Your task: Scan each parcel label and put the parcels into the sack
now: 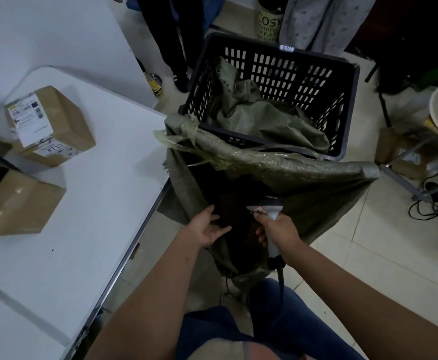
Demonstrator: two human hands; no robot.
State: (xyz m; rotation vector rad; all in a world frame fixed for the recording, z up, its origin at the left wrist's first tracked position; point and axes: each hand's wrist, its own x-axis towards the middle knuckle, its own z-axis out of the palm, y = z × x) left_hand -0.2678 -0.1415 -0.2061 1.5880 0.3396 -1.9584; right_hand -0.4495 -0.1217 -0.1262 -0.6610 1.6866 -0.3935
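Note:
A green woven sack (303, 188) hangs open in front of me, its inside dark. My left hand (207, 227) is open over the sack's mouth with relaxed fingers and holds nothing. My right hand (277, 229) grips a grey barcode scanner (268, 207) by its handle, its head pointing into the sack; its cable drops toward my legs. On the white table (103, 203) at the left stand brown cardboard parcels: one with white labels (49, 123) at the back and a plain one (17, 201) nearer, partly cut off by the frame edge.
A black slatted plastic crate (342, 81) stands behind the sack with another green sack (251, 110) crumpled inside. A metal stand and cables (433, 201) lie on the tiled floor at the right. Clothes hang at the back.

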